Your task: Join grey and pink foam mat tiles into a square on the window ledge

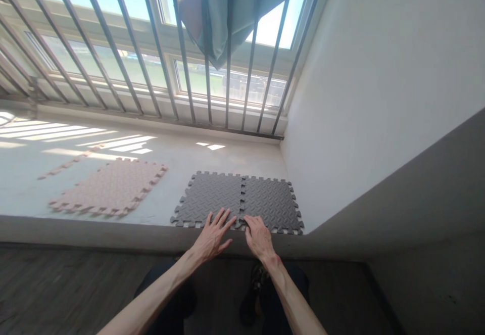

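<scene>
Two grey foam puzzle mats lie interlocked side by side on the wide window ledge, the left mat [210,197] and the right mat [271,201]. My left hand [214,236] rests flat with fingers spread on the near edge of the left mat, beside the seam. My right hand [257,235] presses fingertips down on the near end of the seam, fingers stretched out. Neither hand holds anything.
A pink foam mat [111,186] lies further left on the ledge, with a thin pink edge strip [70,163] behind it. Window bars [182,47] and a hanging teal cloth [231,6] rise behind. A white wall [359,97] closes the right side. The ledge's front edge [94,231] drops to dark flooring.
</scene>
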Motion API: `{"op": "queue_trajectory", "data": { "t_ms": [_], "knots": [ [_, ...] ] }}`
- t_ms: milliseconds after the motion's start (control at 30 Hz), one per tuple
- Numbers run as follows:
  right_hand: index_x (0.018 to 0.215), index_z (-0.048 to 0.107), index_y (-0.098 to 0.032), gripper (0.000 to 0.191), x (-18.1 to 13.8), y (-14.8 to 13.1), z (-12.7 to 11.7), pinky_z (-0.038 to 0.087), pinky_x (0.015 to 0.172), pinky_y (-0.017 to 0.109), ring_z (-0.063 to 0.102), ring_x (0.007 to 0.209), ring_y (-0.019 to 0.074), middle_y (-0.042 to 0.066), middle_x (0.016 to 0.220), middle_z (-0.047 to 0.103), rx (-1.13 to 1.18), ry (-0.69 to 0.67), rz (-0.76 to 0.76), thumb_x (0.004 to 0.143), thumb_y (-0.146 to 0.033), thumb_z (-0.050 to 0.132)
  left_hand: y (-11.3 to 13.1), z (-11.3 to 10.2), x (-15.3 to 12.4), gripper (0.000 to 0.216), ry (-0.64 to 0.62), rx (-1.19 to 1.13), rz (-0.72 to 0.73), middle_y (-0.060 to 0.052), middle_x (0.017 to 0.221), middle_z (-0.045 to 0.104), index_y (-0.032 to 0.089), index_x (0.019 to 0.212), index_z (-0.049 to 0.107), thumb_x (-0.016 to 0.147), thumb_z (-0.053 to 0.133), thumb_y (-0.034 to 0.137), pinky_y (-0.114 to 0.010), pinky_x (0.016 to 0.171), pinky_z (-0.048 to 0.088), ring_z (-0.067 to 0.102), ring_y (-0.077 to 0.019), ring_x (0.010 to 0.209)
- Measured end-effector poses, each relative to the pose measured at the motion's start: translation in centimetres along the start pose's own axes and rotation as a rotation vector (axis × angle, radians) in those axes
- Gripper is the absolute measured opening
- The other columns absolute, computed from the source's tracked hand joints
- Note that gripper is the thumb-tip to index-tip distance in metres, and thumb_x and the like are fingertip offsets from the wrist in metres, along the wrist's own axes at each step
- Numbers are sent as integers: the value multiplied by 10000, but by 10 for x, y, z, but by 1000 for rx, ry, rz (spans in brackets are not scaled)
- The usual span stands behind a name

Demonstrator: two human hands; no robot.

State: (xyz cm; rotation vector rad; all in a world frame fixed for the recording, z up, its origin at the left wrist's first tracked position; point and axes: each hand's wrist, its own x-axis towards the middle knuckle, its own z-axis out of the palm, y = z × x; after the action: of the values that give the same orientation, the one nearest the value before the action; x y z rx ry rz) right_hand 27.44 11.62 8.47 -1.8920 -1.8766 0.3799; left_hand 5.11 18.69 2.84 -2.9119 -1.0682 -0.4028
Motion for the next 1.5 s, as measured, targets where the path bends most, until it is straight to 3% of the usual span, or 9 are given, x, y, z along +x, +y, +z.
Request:
{"op": "queue_trajectory", "data": {
  "t_ms": [233,400,633,800,1067,1200,1267,1367,1500],
  "knots": [
    [1442,690,-223,493,0,7,-2,561,1157,403,590,1346,242,38,1513,698,-17,-49,-58,1001,-174,476,4,-5,-2,892,-8,-14,4,-99,1836,237,410,1732,215,957,652,348,-704,1306,245,220,-386,1688],
    [1578,551,-205,603,5,7,-3,540,1201,421,533,1447,241,56,1622,606,2,-71,-80,981,-163,483,3,-5,0,863,-46,-42,21,-83,1838,233,375,1736,224,970,621,371,-696,1314,244,215,-365,1692],
    [1444,655,-229,490,9,6,-4,551,1169,384,574,1386,215,53,1514,678,18,-59,-114,1002,-153,457,1,-10,-2,892,-51,-36,50,-55,1840,231,372,1747,154,976,604,369,-666,1336,215,219,-344,1692],
    [1476,603,-185,519,9,2,-11,556,1132,385,571,1361,239,89,1498,674,-127,-124,-214,971,-138,491,0,-10,-3,903,-76,-9,56,-62,1840,232,405,1739,170,962,626,347,-679,1334,203,211,-352,1694],
    [1553,486,-13,696,7,-11,0,571,1032,467,550,1368,353,257,1589,565,-480,-247,-293,876,-134,589,2,-9,-2,905,-76,-10,80,-47,1834,256,383,1745,153,962,602,311,-677,1350,152,209,-342,1694],
    [1346,678,-69,445,21,-9,1,578,1015,458,622,1270,329,220,1346,733,-382,-209,-263,935,-149,529,5,-7,-3,934,-44,-36,65,-68,1821,294,313,1757,109,953,584,309,-657,1360,147,219,-327,1692],
    [1377,671,-86,449,28,-3,4,546,1114,442,583,1387,301,193,1418,718,-285,-145,-246,980,-173,482,8,-6,-4,949,-15,-45,49,-84,1814,308,268,1760,93,950,585,326,-651,1370,111,207,-323,1696],
    [1565,515,-43,585,36,6,12,412,1293,424,426,1589,264,180,1670,531,-202,-84,-236,1008,-215,467,13,-3,-6,949,18,-49,24,-85,1814,311,253,1760,102,949,588,332,-655,1376,59,181,-321,1703],
    [1455,642,-74,501,61,4,17,469,1237,407,584,1466,261,190,1561,643,-210,-122,-167,1024,-234,444,19,-1,-7,943,39,-60,-6,-77,1813,311,248,1759,119,945,590,321,-647,1382,41,164,-317,1708]
  ]
}}
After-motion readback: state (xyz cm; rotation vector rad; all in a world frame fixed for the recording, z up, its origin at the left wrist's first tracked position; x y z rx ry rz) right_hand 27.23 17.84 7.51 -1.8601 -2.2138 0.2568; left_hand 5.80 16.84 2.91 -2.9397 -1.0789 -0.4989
